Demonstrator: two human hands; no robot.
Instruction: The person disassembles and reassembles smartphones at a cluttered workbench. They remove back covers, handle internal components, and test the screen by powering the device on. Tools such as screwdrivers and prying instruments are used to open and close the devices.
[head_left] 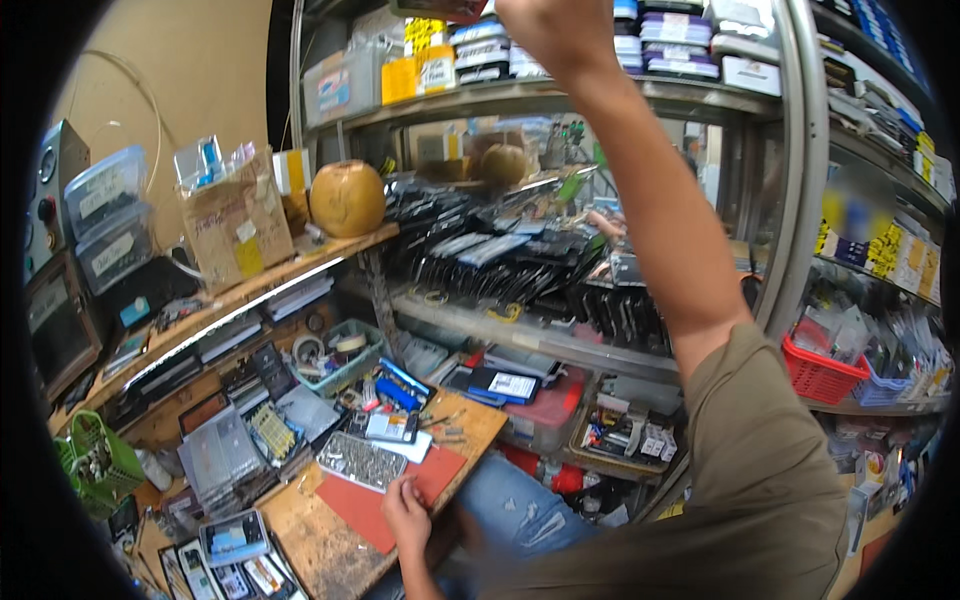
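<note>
The right grip (560, 32) is raised, the left grip (407, 513) lowered beside a rectangular, silvery-filled tray (350, 476). Neither's closure can be told.

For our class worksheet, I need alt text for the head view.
A person's right hand, partly cut off by the picture's top edge, is raised before a crowded shelf. The left hand is by a red mat and a tray of small metal parts on a cluttered wooden workbench.
</note>
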